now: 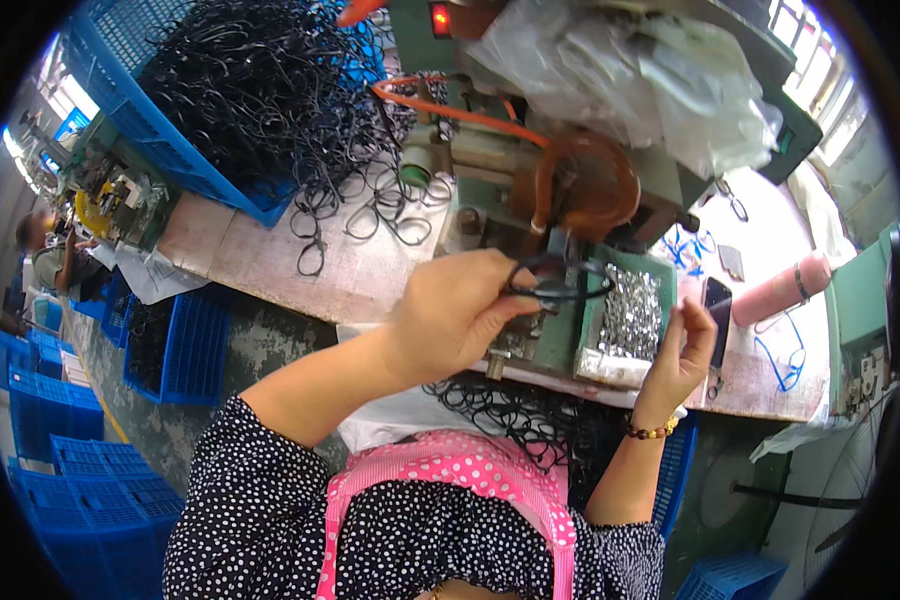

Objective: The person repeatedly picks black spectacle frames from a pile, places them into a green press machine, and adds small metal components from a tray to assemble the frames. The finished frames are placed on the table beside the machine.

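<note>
My left hand (460,308) is closed round one end of a black plastic eyeglass frame (585,283), held in front of the green machine's working head (560,255). My right hand (682,350) is raised just right of a green tray of small shiny metal parts (630,312). Its thumb and fingers are bent together; whatever they may pinch is too small to make out. Below my left hand, more black eyeglass frames (530,415) lie in a heap near my lap. A brown coil-like part (587,185) of the machine stands behind the held frame.
A blue basket (130,110) piled with black frames stands at the back left, with loose frames (370,215) beside it. To the right lie a phone (716,320), a pink bottle (782,288) and a blue frame (785,360). Blue crates (175,345) stand on the floor; another person (55,255) sits far left.
</note>
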Demonstrator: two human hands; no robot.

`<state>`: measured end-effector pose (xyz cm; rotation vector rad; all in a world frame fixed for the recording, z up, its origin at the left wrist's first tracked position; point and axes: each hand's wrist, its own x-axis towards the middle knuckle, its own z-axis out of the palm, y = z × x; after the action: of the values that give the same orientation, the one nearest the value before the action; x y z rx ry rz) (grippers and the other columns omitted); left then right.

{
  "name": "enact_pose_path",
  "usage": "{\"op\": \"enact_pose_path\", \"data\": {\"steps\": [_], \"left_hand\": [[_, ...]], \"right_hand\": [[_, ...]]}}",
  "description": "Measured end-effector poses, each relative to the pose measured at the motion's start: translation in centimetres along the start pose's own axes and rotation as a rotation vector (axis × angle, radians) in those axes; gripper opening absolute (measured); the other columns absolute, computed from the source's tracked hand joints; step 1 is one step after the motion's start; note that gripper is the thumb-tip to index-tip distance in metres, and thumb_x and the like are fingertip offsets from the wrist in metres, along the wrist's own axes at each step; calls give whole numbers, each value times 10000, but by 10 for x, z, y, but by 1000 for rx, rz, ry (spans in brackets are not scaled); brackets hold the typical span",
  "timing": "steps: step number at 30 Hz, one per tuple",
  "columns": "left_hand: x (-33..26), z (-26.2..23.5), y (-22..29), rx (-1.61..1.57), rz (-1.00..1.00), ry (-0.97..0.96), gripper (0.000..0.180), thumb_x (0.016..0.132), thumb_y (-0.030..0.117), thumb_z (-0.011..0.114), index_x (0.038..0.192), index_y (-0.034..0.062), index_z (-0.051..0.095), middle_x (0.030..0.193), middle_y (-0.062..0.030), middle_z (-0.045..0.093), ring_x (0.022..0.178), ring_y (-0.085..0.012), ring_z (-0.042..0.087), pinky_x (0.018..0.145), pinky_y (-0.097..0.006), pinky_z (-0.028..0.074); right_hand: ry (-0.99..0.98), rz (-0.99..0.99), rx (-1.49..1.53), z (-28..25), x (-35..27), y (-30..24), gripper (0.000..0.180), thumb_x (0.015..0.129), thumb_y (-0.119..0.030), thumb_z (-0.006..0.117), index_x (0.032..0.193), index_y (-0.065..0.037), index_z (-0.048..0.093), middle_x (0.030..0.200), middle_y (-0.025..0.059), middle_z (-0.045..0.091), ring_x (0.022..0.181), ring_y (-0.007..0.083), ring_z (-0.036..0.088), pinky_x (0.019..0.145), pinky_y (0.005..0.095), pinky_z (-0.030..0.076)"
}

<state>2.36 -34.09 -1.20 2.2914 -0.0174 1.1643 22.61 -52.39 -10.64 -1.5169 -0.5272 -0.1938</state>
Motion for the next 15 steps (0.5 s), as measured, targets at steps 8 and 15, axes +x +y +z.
{"op": "enact_pose_path", "data": {"steps": [8,15], "left_hand": [[-4,0,-8,70,164,93,341,745,90,797,994,-34,599,842,-148,674,683,-350,641,595,-416,509],[-15,-8,-11,102,99,148,254,792,69,745,1016,12,639,869,-130,652,735,-321,630,640,-399,509]], "right_hand": [[-489,-379,-716,7,-19,11,243,831,-42,660,1072,-27,630,1188,165,596,1272,405,450,1072,493,340],[-405,-467,-626,16,-10,15,137,904,-57,606,1003,35,588,1046,201,618,1092,391,553,974,468,402]]}}
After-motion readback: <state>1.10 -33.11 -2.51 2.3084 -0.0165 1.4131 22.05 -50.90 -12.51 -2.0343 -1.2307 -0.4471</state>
